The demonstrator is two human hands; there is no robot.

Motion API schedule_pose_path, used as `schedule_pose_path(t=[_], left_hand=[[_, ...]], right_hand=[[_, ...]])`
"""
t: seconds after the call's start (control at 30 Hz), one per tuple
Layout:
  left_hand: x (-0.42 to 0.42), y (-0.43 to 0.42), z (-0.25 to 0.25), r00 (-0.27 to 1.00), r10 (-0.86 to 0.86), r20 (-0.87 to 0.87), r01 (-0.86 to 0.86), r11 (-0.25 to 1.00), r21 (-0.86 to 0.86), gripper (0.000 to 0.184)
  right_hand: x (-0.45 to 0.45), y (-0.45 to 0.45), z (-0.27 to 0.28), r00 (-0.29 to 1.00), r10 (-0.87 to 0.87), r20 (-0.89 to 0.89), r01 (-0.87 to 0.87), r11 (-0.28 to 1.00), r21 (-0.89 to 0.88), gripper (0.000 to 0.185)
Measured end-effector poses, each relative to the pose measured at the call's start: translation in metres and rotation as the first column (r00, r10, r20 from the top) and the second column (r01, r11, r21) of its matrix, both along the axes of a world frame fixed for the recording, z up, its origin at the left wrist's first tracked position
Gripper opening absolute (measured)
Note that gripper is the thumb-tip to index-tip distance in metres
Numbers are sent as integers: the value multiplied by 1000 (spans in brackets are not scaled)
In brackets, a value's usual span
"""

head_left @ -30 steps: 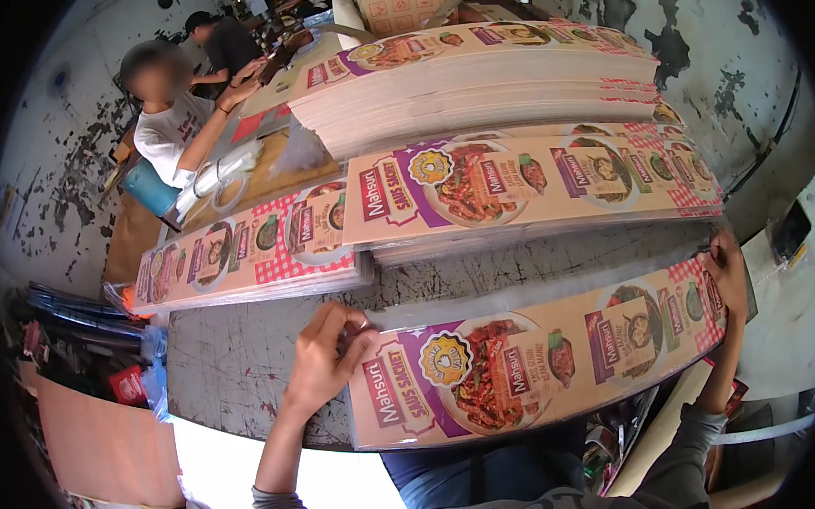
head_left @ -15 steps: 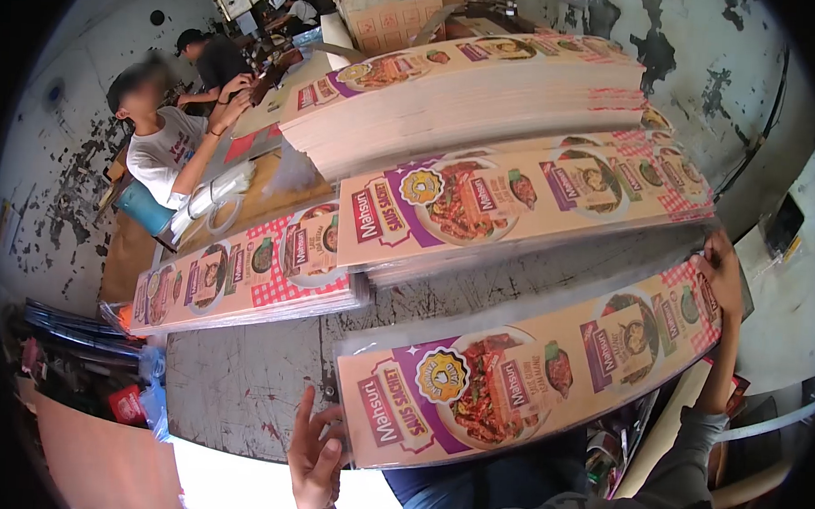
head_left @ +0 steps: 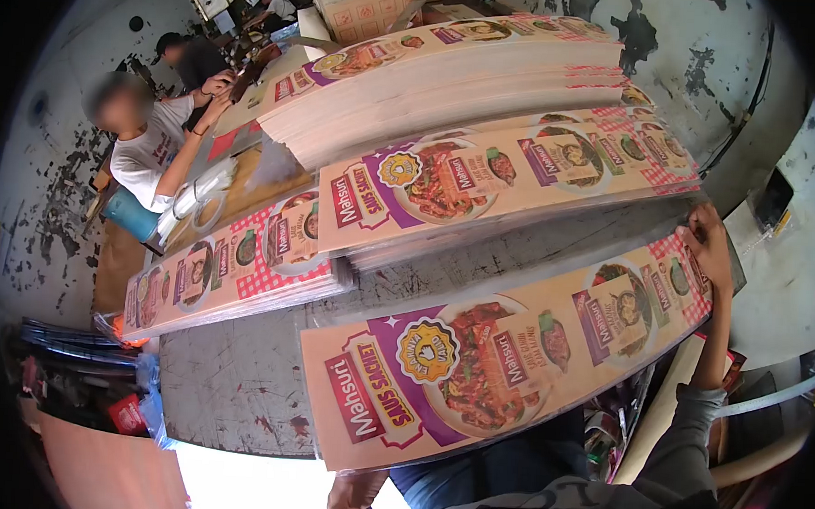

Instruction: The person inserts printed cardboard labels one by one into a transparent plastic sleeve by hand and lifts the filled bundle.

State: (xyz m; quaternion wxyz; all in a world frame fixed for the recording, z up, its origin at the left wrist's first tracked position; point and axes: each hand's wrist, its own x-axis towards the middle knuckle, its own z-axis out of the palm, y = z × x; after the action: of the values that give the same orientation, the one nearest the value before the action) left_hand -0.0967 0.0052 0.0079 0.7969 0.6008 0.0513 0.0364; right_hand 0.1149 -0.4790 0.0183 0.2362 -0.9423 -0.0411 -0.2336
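A long printed food banner (head_left: pixel 475 376) in clear plastic lies slanted across the near side of the grey worktable, with its front edge over my lap. My right hand (head_left: pixel 710 249) grips its far right end with curled fingers. Below the banner's lower left corner is my left hand (head_left: pixel 356 498), close to the edge, with its fingers mostly hidden; whether it holds the plastic I cannot tell. Just beyond lies a stack of matching wrapped banners (head_left: pixel 511 182), and a lower stack (head_left: pixel 234 265) sits to the left.
A tall pile of printed banners (head_left: pixel 451 84) stands at the back. The scratched grey worktable (head_left: pixel 229 392) has its edge at front left. A person in a white shirt (head_left: pixel 148 152) works at the far left, another person in dark clothing (head_left: pixel 202 64) behind. Clear plastic sleeves (head_left: pixel 196 200) lie there.
My left hand has moved from beside the banner's left edge, fingers spread, to below its lower left corner. The banner's left end sits further left in view; my right hand stays at its right end.
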Motion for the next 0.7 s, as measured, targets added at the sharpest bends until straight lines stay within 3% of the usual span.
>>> schedule_pose_path(t=[0.07,0.1,0.17,0.27,0.33,0.4,0.43,0.5,0.57,0.63,0.7], left_hand=[[-5,0,6,999,0,-34,17,867,498,55],[-4,-1,9,999,-41,-35,53,708,705,54],[4,-4,12,990,-139,-33,82,370,925,54],[16,-10,6,970,-237,-55,89,133,987,55],[27,-13,2,959,-280,-53,74,64,995,56],[36,-13,-5,943,-332,13,7,59,998,60],[41,-14,-7,922,-380,79,-62,58,996,64],[46,-20,-1,930,-366,23,-16,23,1000,60],[48,-24,1,929,-371,-2,-14,-41,999,57],[48,-28,3,933,-359,-2,-19,-54,998,57],[49,-31,2,935,-355,-6,-19,-68,998,57]], right_hand=[[1,-1,-1,999,13,35,-11,999,-41,30],[2,-2,-2,998,27,62,-22,997,-74,30],[3,-2,-1,997,43,68,-37,996,-82,30],[2,-1,-2,998,48,48,-45,997,-57,29],[1,-1,-1,999,35,25,-34,999,-31,28],[-3,0,-1,994,-106,2,102,955,-278,27],[-9,9,2,994,-106,0,102,955,-279,27],[-27,47,15,947,-119,300,276,780,-562,34],[-48,86,17,999,32,8,-28,956,-293,66],[-67,140,31,877,445,-181,-467,877,-110,76],[-80,170,26,756,602,-256,-645,752,-138,84]])
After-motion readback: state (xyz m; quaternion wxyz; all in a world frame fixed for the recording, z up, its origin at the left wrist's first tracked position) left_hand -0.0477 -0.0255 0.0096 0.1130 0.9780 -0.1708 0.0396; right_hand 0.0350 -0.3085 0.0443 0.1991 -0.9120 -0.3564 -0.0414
